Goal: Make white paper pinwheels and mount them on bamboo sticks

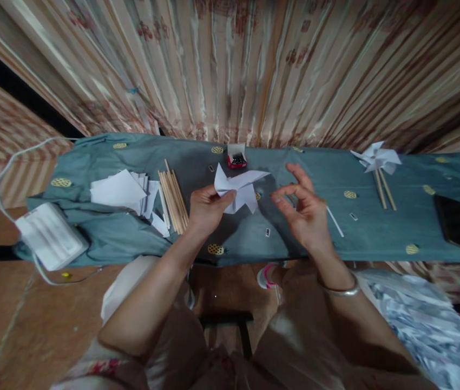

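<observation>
Over the middle of the cloth, a folded white paper pinwheel [243, 189] is held in my left hand [208, 208], with the thumb on top near its centre. To its right, apart from the paper, hovers my right hand [303, 211]; its thumb and index finger come together in a pinch, while other fingers stretch out. Anything between those fingertips is too small to make out. Just behind the pinwheel stands a small red and white box [237, 158], its lid up, with small dark pieces inside. Wooden sticks [173, 200] lie in a bundle left of my left hand.
White paper pieces [118, 189] are stacked at the left, near a white power adapter [53, 235] with a cable. At the right lie paper pinwheels on sticks [377, 158] and a black phone [456, 223]. A thin white strip [335, 221] lies beside my right hand.
</observation>
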Tool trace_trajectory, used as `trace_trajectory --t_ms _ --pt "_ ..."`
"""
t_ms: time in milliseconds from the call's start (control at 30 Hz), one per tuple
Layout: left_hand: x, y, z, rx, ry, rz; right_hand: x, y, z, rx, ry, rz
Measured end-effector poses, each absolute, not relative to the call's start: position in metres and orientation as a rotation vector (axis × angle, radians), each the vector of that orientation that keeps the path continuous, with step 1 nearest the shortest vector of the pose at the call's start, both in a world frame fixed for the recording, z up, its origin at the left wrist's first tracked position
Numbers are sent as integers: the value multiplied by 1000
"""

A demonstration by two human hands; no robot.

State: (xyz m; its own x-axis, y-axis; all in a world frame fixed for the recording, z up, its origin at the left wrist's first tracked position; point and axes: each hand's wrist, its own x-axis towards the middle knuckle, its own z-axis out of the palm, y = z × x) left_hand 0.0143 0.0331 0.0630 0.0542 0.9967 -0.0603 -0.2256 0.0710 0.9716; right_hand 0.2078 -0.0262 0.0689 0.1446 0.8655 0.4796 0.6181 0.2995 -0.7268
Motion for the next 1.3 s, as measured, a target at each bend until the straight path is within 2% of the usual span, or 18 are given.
trace_trajectory --t_ms 167,567,767,1300 --pt "17 20 67 1022 1000 1179 182 -40 100 -1304 -1742 239" --pt "13 14 74 947 894 1038 178 -33 94 -1266 -1808 289" --pt "13 13 73 933 862 1049 180 -31 91 -1260 -1765 414" --pt "13 13 71 975 886 1043 182 -29 88 -1266 -1764 460"
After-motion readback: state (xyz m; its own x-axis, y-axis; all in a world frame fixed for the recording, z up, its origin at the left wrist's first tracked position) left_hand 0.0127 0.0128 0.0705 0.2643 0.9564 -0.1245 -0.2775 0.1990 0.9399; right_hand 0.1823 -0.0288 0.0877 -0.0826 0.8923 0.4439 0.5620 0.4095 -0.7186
